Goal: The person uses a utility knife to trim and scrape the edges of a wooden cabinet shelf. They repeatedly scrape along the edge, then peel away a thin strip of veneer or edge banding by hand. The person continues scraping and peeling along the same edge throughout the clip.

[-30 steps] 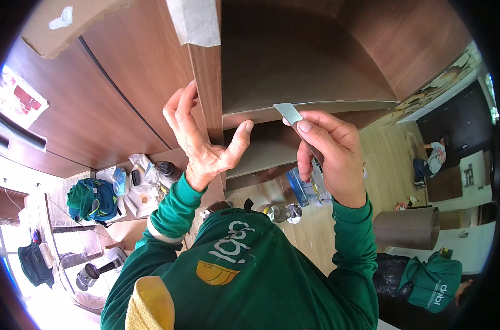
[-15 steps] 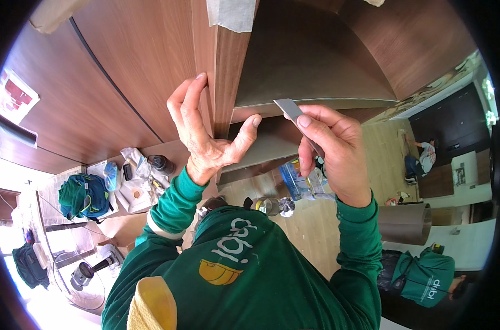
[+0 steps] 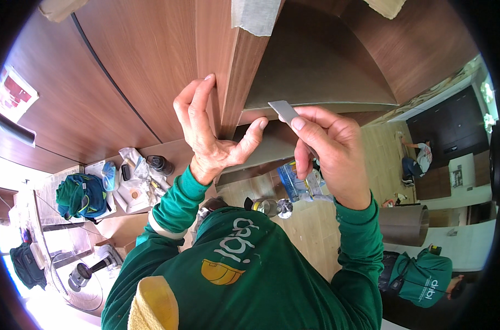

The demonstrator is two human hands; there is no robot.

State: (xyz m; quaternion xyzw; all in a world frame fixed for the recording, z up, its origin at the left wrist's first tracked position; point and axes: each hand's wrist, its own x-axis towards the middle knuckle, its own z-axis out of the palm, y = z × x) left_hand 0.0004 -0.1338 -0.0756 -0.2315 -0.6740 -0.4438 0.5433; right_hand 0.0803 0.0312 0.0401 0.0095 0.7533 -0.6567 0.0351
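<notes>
My left hand [image 3: 211,132] has its fingers apart, fingertips resting at the wooden cabinet panel [image 3: 151,60] beside a vertical edge [image 3: 239,74]. A piece of whitish masking tape [image 3: 255,14] covers the top of that edge. My right hand [image 3: 330,151] pinches a flat grey strip [image 3: 280,107] between thumb and fingers. The strip's upper end lies in front of the front lip of a dark shelf [image 3: 316,60], near my left thumb; whether it touches the lip I cannot tell.
A counter at left holds a teal backpack [image 3: 82,195], bags and tools [image 3: 137,181]. A vacuum-like appliance [image 3: 85,275] is below. Blue packages [image 3: 297,181] lie on the floor [image 3: 310,231]. A co-worker in green [image 3: 420,275] is lower right; a person in white [image 3: 423,157] is farther off.
The cabinet edge and tape have shifted right in the view. Both hands keep their grip and shape; my left hand appears slightly farther right and the strip's tip slightly farther left.
</notes>
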